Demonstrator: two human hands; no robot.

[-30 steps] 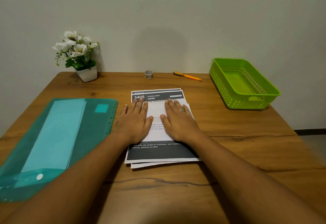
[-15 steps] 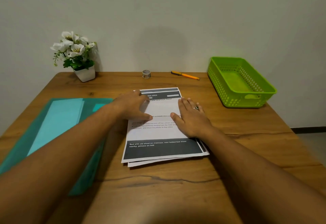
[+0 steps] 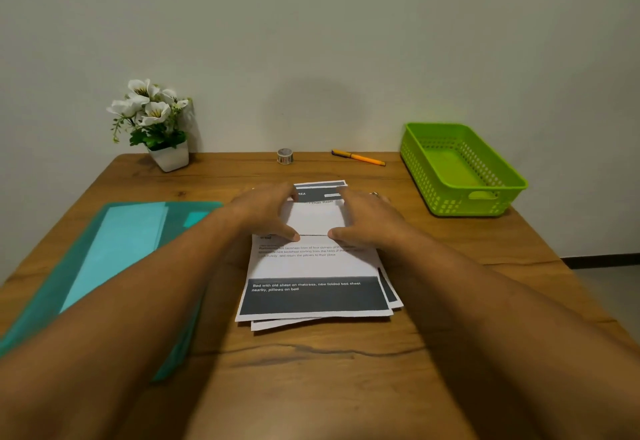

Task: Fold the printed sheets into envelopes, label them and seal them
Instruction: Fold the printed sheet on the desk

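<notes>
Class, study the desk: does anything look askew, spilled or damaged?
Only the printed sheets are untidy: lower sheets poke out at the stack's near and right edges, fanned, not squared. Nothing is spilled or torn. Left hand and right hand rest on the stack.

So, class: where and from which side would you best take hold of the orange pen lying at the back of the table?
Grip the orange pen around the middle of its barrel, coming straight down from above. It lies flat on the table, slightly angled, with clear wood on both long sides, so fingers can pinch across its narrow width.
</notes>
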